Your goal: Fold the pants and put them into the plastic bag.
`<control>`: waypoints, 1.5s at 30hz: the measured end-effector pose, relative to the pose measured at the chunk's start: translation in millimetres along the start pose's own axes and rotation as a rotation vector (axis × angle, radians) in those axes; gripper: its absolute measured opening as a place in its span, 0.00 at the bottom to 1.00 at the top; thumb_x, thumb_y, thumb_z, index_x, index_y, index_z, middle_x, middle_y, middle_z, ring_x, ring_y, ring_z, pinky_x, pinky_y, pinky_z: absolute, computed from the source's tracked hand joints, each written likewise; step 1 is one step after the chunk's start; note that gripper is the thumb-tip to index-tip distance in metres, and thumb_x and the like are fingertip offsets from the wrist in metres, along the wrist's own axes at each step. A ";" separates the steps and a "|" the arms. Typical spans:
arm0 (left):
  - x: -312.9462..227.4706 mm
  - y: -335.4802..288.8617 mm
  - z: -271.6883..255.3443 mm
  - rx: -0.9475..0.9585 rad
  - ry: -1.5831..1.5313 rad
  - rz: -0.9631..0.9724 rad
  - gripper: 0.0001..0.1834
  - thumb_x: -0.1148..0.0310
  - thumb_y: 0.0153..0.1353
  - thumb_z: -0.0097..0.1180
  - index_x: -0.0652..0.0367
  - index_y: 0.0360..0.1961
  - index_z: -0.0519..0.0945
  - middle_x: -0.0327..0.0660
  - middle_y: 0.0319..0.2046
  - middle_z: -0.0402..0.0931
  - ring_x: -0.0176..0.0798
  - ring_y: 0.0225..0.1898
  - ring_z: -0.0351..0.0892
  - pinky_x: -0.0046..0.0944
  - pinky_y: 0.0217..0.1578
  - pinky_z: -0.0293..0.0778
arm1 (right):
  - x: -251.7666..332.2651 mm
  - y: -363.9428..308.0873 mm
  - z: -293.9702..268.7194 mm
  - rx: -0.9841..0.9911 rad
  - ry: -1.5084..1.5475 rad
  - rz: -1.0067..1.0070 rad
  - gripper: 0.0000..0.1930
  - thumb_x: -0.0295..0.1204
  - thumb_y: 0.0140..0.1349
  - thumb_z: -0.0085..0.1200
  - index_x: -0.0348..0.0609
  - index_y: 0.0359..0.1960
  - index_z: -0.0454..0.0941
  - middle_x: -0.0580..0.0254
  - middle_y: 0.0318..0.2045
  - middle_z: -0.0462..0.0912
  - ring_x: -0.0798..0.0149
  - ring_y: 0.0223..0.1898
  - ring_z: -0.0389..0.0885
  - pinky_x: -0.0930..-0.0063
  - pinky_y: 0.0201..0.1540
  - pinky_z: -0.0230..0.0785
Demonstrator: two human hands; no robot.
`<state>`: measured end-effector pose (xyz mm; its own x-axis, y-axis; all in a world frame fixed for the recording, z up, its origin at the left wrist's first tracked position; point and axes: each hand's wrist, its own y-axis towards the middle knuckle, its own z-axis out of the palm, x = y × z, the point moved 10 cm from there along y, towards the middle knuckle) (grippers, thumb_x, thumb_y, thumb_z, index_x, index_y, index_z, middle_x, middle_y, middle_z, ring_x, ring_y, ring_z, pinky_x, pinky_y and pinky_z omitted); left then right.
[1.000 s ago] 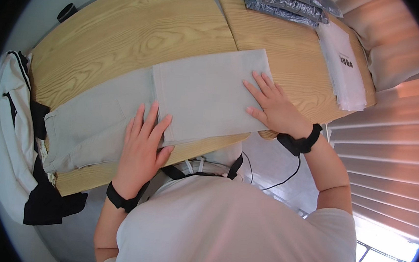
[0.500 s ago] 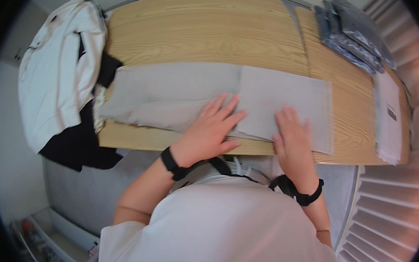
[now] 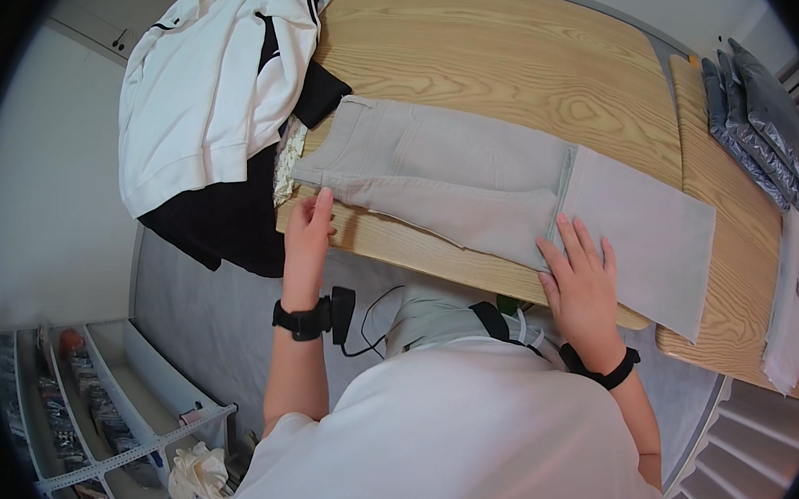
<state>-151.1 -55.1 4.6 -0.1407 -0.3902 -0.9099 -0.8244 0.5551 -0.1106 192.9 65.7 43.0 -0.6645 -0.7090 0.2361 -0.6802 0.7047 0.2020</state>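
Light grey trousers point(image 3: 463, 156) lie folded lengthwise across the wooden table, the waistband toward the left. Their right end is a smooth, flat, paler grey section point(image 3: 649, 236), marked off by a crosswise edge; whether it is a folded leg I cannot tell. At the waistband's near corner, my left hand point(image 3: 309, 233) has its thumb on top of the cloth and its fingers curled by the table edge, pinching the trousers. My right hand point(image 3: 582, 278) rests flat, fingers spread, on the near side of that crosswise edge.
A white sweatshirt point(image 3: 210, 94) and black garments point(image 3: 233, 222) hang over the table's left end. Grey plastic-wrapped packages point(image 3: 757, 123) are stacked at the far right, with white flat bags point(image 3: 794, 299) nearer. A divided bin point(image 3: 115, 405) stands on the floor at lower left.
My left hand has left the middle of the trousers and moved left to the waistband corner. My right hand has slid to the crosswise edge. The view has turned leftward.
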 end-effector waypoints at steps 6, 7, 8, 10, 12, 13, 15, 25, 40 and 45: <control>-21.7 49.3 21.8 0.084 0.430 0.004 0.37 0.39 0.51 0.56 0.74 0.24 0.77 0.49 0.21 0.76 0.44 0.25 0.75 0.38 0.29 0.69 | 0.5 0.3 -1.7 -0.002 0.009 0.002 0.20 0.29 0.52 0.57 0.52 0.50 0.73 0.60 0.62 0.63 0.56 0.62 0.61 0.47 0.60 0.51; -21.5 56.7 25.9 0.089 0.431 0.006 0.37 0.39 0.51 0.56 0.74 0.24 0.77 0.49 0.21 0.76 0.44 0.25 0.75 0.38 0.29 0.69 | -0.3 0.3 -1.1 -0.001 0.007 0.007 0.20 0.29 0.52 0.57 0.52 0.50 0.73 0.60 0.62 0.63 0.56 0.62 0.61 0.47 0.60 0.51; -19.3 63.6 27.3 0.102 0.461 -0.015 0.38 0.38 0.49 0.57 0.74 0.21 0.76 0.48 0.18 0.75 0.44 0.23 0.75 0.39 0.27 0.68 | -0.2 -0.1 -1.8 -0.009 0.010 0.009 0.21 0.29 0.52 0.57 0.52 0.50 0.73 0.60 0.62 0.63 0.56 0.62 0.61 0.47 0.60 0.51; -17.3 69.1 29.7 0.123 0.446 -0.030 0.38 0.37 0.43 0.60 0.72 0.15 0.75 0.45 0.14 0.72 0.42 0.16 0.72 0.39 0.21 0.67 | -0.8 -0.5 -2.7 -0.016 0.015 0.013 0.21 0.29 0.52 0.57 0.52 0.50 0.73 0.60 0.62 0.63 0.56 0.62 0.61 0.47 0.60 0.51; -24.3 68.4 36.7 0.144 0.460 -0.025 0.37 0.38 0.44 0.61 0.71 0.15 0.75 0.44 0.13 0.72 0.41 0.16 0.72 0.37 0.21 0.67 | -3.2 -1.1 -1.9 -0.011 0.025 0.020 0.21 0.29 0.51 0.57 0.53 0.49 0.73 0.60 0.61 0.64 0.56 0.62 0.61 0.47 0.60 0.51; -27.8 67.9 40.7 0.160 0.471 -0.021 0.36 0.38 0.44 0.61 0.71 0.15 0.75 0.44 0.13 0.72 0.39 0.15 0.71 0.36 0.21 0.68 | -3.8 -1.0 -1.4 -0.010 0.026 0.026 0.21 0.29 0.51 0.57 0.53 0.49 0.73 0.60 0.61 0.64 0.56 0.62 0.61 0.47 0.60 0.51; -30.0 65.1 45.6 0.188 0.425 -0.072 0.32 0.42 0.47 0.61 0.69 0.22 0.77 0.42 0.19 0.74 0.37 0.19 0.73 0.34 0.23 0.69 | -3.3 -0.6 -3.1 -0.016 0.026 0.023 0.20 0.29 0.51 0.57 0.53 0.49 0.73 0.60 0.61 0.64 0.56 0.62 0.61 0.47 0.59 0.51; -140.7 34.4 45.0 0.189 -0.383 0.389 0.19 0.69 0.54 0.58 0.69 0.45 0.72 0.40 0.37 0.76 0.35 0.35 0.75 0.33 0.37 0.72 | -2.9 -6.3 -4.6 -0.102 0.020 -0.022 0.20 0.31 0.54 0.56 0.53 0.50 0.72 0.60 0.61 0.64 0.58 0.62 0.61 0.48 0.59 0.52; -270.4 -230.0 283.8 1.204 0.300 0.994 0.31 0.58 0.54 0.61 0.61 0.55 0.66 0.47 0.51 0.69 0.45 0.48 0.72 0.41 0.47 0.70 | -25.5 -22.3 -10.3 -0.363 0.236 0.051 0.15 0.31 0.51 0.55 0.45 0.42 0.76 0.56 0.44 0.77 0.52 0.49 0.74 0.60 0.51 0.66; -181.0 -204.5 257.4 1.375 0.548 1.020 0.42 0.68 0.47 0.63 0.57 0.64 0.58 0.54 0.65 0.51 0.53 0.68 0.48 0.47 0.64 0.49 | -30.9 -24.9 17.7 -0.114 0.314 0.035 0.13 0.34 0.54 0.53 0.45 0.41 0.76 0.53 0.44 0.77 0.50 0.48 0.74 0.56 0.52 0.63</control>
<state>184.0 91.0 89.0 -0.6321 0.4455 -0.6340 0.6535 0.7462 -0.1272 224.8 69.6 13.8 -0.5465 -0.6542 0.5228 -0.6081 0.7392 0.2893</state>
